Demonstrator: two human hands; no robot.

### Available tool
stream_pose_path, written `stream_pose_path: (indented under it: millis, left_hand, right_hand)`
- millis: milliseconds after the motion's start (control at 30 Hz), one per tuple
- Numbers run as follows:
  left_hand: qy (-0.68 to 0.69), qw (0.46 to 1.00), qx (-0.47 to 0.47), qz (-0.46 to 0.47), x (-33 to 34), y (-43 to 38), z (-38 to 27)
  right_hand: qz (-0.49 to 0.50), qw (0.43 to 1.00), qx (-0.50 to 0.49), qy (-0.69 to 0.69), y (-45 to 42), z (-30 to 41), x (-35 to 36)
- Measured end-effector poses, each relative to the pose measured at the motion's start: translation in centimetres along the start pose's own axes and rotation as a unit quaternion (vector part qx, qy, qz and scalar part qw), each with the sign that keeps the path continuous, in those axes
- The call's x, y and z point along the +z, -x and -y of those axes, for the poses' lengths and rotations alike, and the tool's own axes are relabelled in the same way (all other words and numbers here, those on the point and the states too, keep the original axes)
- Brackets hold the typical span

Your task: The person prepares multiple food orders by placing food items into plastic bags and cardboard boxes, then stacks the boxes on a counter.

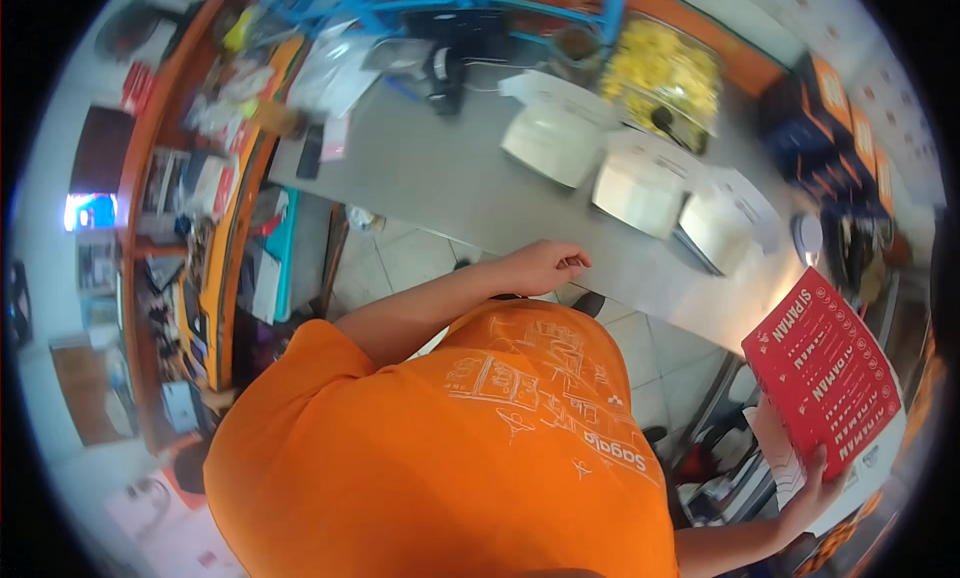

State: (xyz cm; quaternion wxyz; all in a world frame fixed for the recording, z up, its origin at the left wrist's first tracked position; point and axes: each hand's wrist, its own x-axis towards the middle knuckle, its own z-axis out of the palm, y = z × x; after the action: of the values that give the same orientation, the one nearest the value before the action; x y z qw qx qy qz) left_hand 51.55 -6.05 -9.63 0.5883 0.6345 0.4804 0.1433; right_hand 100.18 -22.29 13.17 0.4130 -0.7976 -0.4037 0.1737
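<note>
My right hand [817, 488] grips the lower edge of a red and white printed cardboard box [832, 375], off the right end of the metal table [450, 180]. My left hand [544, 267] holds nothing, with its fingers loosely curled, over the table's near edge in front of my orange shirt. Three open white food boxes stand in a slanting row on the table: one on the left [551, 147], one in the middle [641, 192] and one on the right [720, 233]. Behind them is a clear container of yellow pieces [660, 75] with a dark-handled utensil in it.
Stacked dark blue and orange boxes [817, 135] stand at the back right. A black device [446, 75], plastic bags [330, 68] and a dark phone-like object [310, 150] lie on the table's left part. Crowded wooden shelves [142, 203] are at the left, a blue rack [615, 8] behind.
</note>
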Motion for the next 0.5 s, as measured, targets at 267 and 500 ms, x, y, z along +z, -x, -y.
stream_pose_path:
  millis: [267, 500]
  left_hand:
    - [0.350, 0.922, 0.071, -0.147, -13.1, 15.6, 4.8]
    - [0.639, 0.722, 0.036, -0.264, -24.7, 28.9, 17.8]
  right_hand:
    - [0.221, 0.958, -0.157, -0.089, 8.8, 22.3, 20.5]
    - [0.604, 0.761, -0.185, -0.146, 18.2, 28.9, 52.1]
